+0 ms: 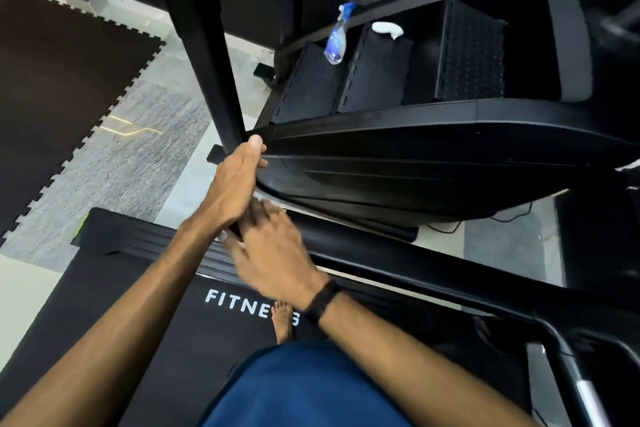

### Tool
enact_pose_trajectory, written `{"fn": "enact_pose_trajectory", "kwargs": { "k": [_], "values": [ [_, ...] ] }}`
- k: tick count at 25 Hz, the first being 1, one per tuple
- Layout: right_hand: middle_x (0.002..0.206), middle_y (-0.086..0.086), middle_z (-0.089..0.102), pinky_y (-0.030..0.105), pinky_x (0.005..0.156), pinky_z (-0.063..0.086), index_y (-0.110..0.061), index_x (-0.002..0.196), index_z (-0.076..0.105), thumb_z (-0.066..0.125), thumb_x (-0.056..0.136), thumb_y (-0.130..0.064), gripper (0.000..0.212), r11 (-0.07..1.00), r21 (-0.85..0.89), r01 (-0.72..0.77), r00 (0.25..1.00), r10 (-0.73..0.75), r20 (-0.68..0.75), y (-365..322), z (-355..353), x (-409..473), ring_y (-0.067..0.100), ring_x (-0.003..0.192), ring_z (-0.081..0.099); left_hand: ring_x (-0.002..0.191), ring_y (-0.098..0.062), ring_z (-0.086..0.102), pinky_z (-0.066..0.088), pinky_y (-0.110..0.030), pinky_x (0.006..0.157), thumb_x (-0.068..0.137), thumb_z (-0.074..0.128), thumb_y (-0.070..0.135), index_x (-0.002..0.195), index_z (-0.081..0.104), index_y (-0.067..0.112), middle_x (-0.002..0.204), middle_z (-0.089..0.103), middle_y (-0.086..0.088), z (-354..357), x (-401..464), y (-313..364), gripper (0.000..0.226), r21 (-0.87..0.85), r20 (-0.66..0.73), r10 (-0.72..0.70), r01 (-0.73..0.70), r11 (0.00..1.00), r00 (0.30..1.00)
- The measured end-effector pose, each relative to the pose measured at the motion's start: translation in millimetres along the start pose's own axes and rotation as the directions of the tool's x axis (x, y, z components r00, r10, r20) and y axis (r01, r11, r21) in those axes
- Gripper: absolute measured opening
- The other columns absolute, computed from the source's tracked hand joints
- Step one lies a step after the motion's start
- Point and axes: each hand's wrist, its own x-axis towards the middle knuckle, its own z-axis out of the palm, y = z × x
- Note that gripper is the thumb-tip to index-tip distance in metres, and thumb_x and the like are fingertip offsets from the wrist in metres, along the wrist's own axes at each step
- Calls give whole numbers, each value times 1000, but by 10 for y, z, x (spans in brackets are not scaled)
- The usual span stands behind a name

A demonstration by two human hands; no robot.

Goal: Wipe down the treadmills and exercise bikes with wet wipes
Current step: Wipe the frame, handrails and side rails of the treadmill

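From the head view I looked down at my own two arms crossing in the middle of the frame. My left hand (239, 173) reached up to the centre, its thumb and fingers wrapped round the lower end of a black upright post (204, 45), which I judged served to steady me while I leaned over. My right hand (273, 246), with a black wristband (320, 302) on it, lay just below and against the left wrist; it was blurred, and I could not tell whether its fingers were curled on a wipe or empty. No wet wipe was plainly visible in either hand. I stood on the treadmill belt (166, 305), lower centre, with the lettering "FITNE" showing and a bare foot (282, 319) on it. The stair-climbing machine (433, 156) filled the right half. On its steps, upper centre, a spray bottle (337, 35) leaned and a white crumpled cloth or wipe (386, 29) lay, probably parked there within reach. A dark interlocking floor mat (62, 80) lay at the left.
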Motion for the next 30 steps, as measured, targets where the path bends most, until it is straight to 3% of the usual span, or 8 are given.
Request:
{"fn": "enact_pose_trajectory", "kwargs": {
  "k": [4, 7, 11, 17, 21, 24, 28, 30],
  "values": [
    [160, 15, 31, 38, 123, 12, -4, 151, 39, 22, 105, -57, 72, 985, -137, 104, 994, -106, -8, 540, 6, -930, 27, 151, 23, 103, -22, 62, 44, -47, 103, 83, 28, 80, 98, 59, 34, 99, 67, 8, 74, 23, 11, 58, 140, 100, 27, -41, 989, 995],
    [154, 11, 43, 29, 120, 18, -9, 147, 47, 12, 100, -66, 82, 939, -208, -274, 961, 259, -99, 1117, -273, -1501, 25, 145, 37, 109, -20, 60, 46, -41, 99, 93, 38, 71, 128, 54, 26, 114, 66, 2, 241, -100, -35, 59, 357, 288, 48, -153, 922, 956],
    [120, 7, 64, 36, 95, 44, -13, 115, 62, 4, 94, -69, 83, 763, -187, -618, 786, 607, -120, 1391, -427, -1185, 27, 116, 57, 124, -26, 54, 43, -41, 101, 85, 33, 78, 142, 44, 20, 135, 59, -7, 578, -159, 138, 82, 535, 606, -68, -342, 773, 793],
    [160, 15, 32, 42, 121, 17, -4, 152, 37, 21, 106, -57, 72, 950, -155, -271, 956, 248, -156, 944, 47, -1460, 27, 151, 24, 126, -29, 53, 37, -45, 105, 96, 16, 69, 133, 49, 16, 131, 62, -12, 1125, -345, 264, 72, 586, 598, 27, -460, 667, 801],
    [149, 15, 49, 41, 120, 22, -6, 145, 48, 10, 103, -60, 78, 813, -117, -570, 804, 523, -281, 1663, -162, -1912, 27, 143, 40, 128, -27, 50, 28, -48, 114, 90, -4, 74, 147, 35, 14, 137, 54, -11, 1226, -431, 107, 92, 645, 661, 23, -585, 492, 750],
    [123, 15, 64, 39, 108, 37, -4, 117, 65, 5, 96, -64, 87, 679, -33, -734, 668, 712, -215, 1798, -259, -1327, 30, 122, 54, 137, -28, 40, 19, -52, 119, 86, -3, 75, 156, 18, 14, 150, 37, -9, 1269, -396, 126, 95, 635, 651, 18, -557, 535, 759],
    [152, 15, 45, 35, 122, 19, -4, 143, 49, -2, 100, -59, 87, 910, -6, -414, 904, 410, -123, 1242, -84, -1044, 24, 144, 36, 144, -23, 31, 18, -47, 120, 87, 5, 74, 157, 14, 17, 159, 26, -5, 1262, -391, 222, 91, 517, 576, 18, -382, 766, 817],
    [162, 9, 28, 36, 123, 12, -8, 154, 33, 0, 102, -60, 81, 954, -6, -300, 950, 299, -89, 1231, -77, -1448, 17, 152, 20, 145, -21, 31, 20, -44, 120, 91, 10, 71, 157, 16, 18, 160, 27, -3, 1229, -394, 249, 85, 431, 519, 35, -296, 852, 854]
  ]
}}
